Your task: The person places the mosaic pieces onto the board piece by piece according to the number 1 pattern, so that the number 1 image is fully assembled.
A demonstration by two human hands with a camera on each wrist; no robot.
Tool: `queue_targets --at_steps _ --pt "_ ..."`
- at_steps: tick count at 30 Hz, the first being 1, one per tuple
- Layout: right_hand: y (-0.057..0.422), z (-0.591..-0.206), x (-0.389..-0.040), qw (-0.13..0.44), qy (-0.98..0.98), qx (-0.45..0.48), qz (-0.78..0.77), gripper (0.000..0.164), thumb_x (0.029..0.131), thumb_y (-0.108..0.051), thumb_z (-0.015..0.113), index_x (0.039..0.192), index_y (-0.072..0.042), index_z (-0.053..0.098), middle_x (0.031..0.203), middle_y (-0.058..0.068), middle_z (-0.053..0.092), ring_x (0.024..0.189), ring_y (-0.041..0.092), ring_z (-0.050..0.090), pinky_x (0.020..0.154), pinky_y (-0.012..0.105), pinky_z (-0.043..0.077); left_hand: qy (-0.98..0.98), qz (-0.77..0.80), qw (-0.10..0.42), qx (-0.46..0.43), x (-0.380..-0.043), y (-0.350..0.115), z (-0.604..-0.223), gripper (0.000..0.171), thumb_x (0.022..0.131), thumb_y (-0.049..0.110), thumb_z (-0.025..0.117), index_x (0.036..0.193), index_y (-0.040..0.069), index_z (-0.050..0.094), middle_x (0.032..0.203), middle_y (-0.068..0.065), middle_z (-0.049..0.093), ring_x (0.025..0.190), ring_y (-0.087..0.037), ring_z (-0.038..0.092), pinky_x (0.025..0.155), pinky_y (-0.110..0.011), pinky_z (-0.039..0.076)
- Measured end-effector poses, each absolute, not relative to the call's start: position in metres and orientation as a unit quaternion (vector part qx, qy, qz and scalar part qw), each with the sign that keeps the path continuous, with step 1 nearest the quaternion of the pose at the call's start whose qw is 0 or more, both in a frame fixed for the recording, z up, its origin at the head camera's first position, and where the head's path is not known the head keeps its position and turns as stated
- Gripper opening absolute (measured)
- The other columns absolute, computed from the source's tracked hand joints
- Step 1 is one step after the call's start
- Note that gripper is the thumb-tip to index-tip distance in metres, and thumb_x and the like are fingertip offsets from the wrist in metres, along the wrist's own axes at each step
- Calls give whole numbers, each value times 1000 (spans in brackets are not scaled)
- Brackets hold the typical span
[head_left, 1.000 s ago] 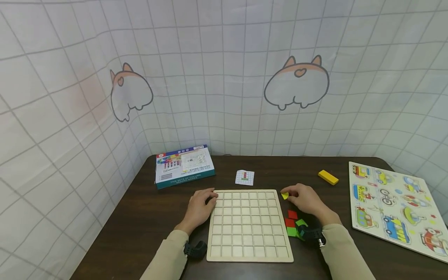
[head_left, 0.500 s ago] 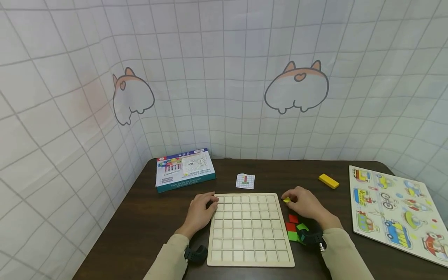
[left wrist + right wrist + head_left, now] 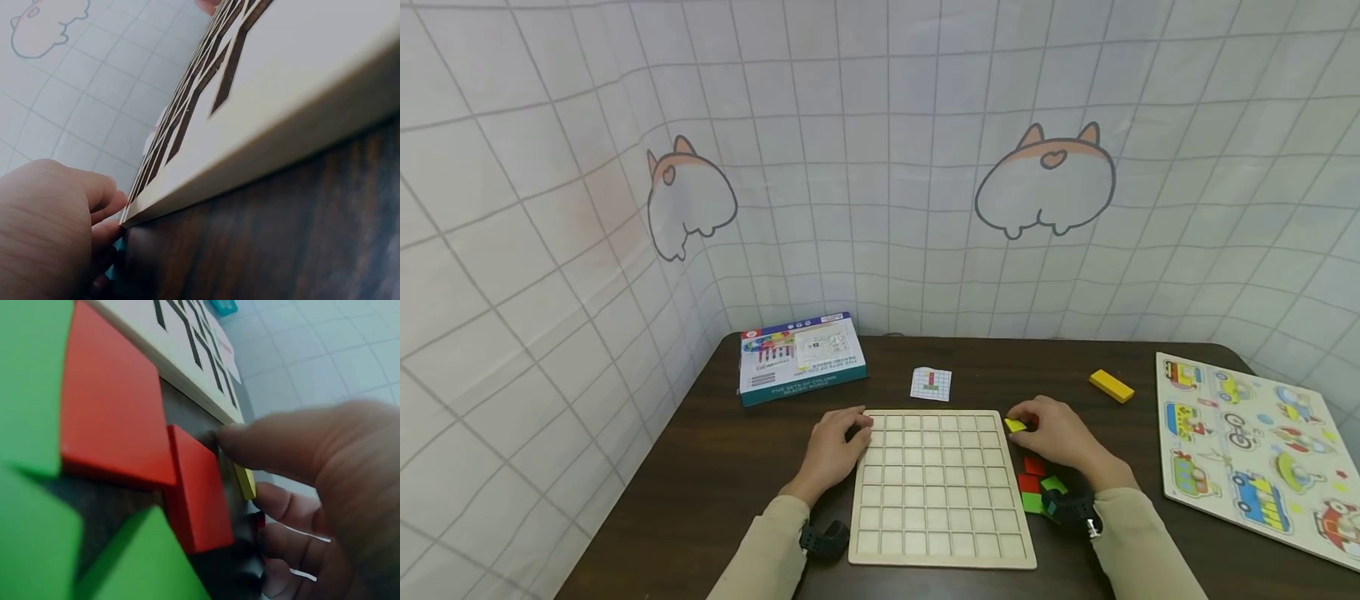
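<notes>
Right hand (image 3: 1056, 432) is pinching a yellow tile (image 3: 1015, 425) just beside the far right corner of a grid board (image 3: 942, 488), left hand (image 3: 832, 452) is touching its far left corner, whether gripping cannot be told, red tiles (image 3: 1028, 483) and green tiles (image 3: 1032, 502) are lying along its right side

Dark table (image 3: 700, 500): gridded board (image 3: 938, 475), box (image 3: 801, 360), paper slip (image 3: 931, 383), yellow block (image 3: 1112, 387), picture board (image 3: 1255, 454), red tiles (image 3: 1028, 483), green tiles (image 3: 1032, 502).

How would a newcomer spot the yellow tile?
Find the grid board on the table. Just off its far right corner, the right hand pinches the yellow tile. Its colour separates it from red tiles and green tiles; the yellow block lies farther back.
</notes>
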State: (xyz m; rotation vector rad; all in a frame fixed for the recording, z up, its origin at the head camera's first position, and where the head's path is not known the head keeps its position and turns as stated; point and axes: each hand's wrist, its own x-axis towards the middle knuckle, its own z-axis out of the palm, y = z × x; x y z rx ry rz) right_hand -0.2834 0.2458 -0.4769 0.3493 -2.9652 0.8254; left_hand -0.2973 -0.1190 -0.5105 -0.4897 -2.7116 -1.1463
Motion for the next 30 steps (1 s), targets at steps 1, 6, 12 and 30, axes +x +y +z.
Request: queue_targets --at_steps 1,6,12,30 --pt "246 -477 -284 20 -958 113 264 25 86 -18 74 109 -7 71 101 8 62 86 22 56 80 46 52 -905 -384 77 -163 -297 -119 -510 19 98 22 60 112 14 71 140 -7 56 132 -30 43 111 -57 28" --pt "248 -478 -282 17 -959 112 261 20 88 -14 71 107 -7 71 100 7 62 86 21 56 79 45 52 -903 -387 77 -169 -298 -117 -509 20 98 21 60 112 14 71 139 -8 56 132 -30 44 110 -57 28" --pt "251 -476 -281 17 -960 114 257 27 87 -14 73 112 -5 70 103 9 62 89 24 58 81 47 53 -904 -389 71 -163 -300 -116 -508 21 98 22 60 113 14 71 140 -7 55 132 -29 44 111 -56 28" --pt "251 -475 -284 2 -959 115 258 18 87 -18 75 103 -10 73 97 3 64 82 18 54 76 40 52 -901 -398 80 -151 -298 -121 -507 23 91 18 70 112 12 70 122 -5 63 122 -29 49 102 -53 39"
